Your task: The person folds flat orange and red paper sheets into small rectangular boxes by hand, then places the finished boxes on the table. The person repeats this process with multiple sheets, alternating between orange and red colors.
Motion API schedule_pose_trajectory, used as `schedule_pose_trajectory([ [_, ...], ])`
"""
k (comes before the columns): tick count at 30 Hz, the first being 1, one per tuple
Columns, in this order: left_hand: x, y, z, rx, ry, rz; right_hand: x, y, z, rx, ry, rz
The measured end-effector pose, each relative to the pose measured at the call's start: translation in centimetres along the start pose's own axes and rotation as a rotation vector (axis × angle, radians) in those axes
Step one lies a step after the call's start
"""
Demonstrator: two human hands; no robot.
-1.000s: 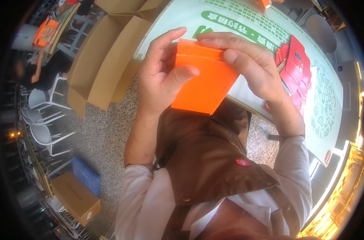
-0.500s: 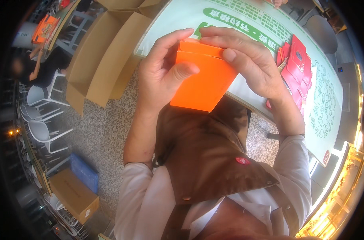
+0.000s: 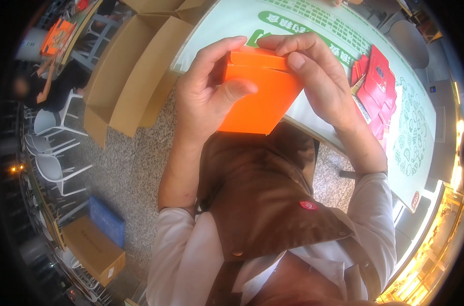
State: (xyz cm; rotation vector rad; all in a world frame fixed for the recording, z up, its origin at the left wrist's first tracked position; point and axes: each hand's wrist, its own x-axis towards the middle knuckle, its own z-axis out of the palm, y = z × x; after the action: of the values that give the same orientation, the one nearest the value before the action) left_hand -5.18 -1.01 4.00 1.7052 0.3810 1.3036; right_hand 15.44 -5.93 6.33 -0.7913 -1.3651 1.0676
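Held in front of me, over the table's near edge, is a bright orange paper box (image 3: 260, 102) with a flap along its top. My left hand (image 3: 209, 84) wraps round its left side, the thumb lying on the front face. At the upper right corner, my right hand (image 3: 318, 71) has its thumb and bent fingers at the flap's edge, where a narrow gap shows between flap and front. What is inside the box, and its back, are hidden.
Red packets (image 3: 377, 89) lie piled on the printed white table (image 3: 415, 148) at right. A large open cardboard box (image 3: 127, 71) stands left of the table. White chairs (image 3: 51, 167), a closed carton (image 3: 92, 247) and a blue crate (image 3: 107, 219) are further left; another person (image 3: 63, 84) is at the far left.
The orange box has tilted slightly, its lower edge a little higher. My right fingers have bent more and the thumb has shifted up and right along the flap. My left hand barely moves.
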Motion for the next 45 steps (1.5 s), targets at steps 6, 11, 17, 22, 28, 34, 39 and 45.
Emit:
schedule_pose_trajectory([
  [6,-0.1,-0.5,0.0,0.023,-0.006,0.022,0.0,-0.5,-0.2,-0.075,-0.032,0.027],
  [11,0.0,-0.4,0.1,0.008,-0.004,0.004,0.0,-0.5,-0.6,-0.275,-0.038,-0.011],
  [17,-0.1,-0.5,0.2,-0.002,-0.001,-0.013,0.1,-0.8,-0.4,-0.332,-0.009,0.013],
  [22,-0.1,-0.3,0.1,-0.006,-0.001,-0.036,0.1,-0.3,-0.5,-0.31,-0.011,0.003],
  [28,-0.2,-0.3,-0.1,-0.005,-0.006,-0.082,0.3,0.4,-0.9,-0.36,-0.09,-0.099],
  [34,-0.1,-0.3,0.1,0.01,0.027,-0.083,0.2,0.1,-0.5,-0.417,-0.086,-0.128],
  [39,0.0,-1.0,0.0,-0.036,0.158,-0.036,0.0,0.2,-0.6,-0.358,-0.049,-0.136],
  [45,0.0,-0.8,-0.4,-0.016,0.264,-0.008,0.0,1.4,0.3,-0.284,0.096,-0.324],
])
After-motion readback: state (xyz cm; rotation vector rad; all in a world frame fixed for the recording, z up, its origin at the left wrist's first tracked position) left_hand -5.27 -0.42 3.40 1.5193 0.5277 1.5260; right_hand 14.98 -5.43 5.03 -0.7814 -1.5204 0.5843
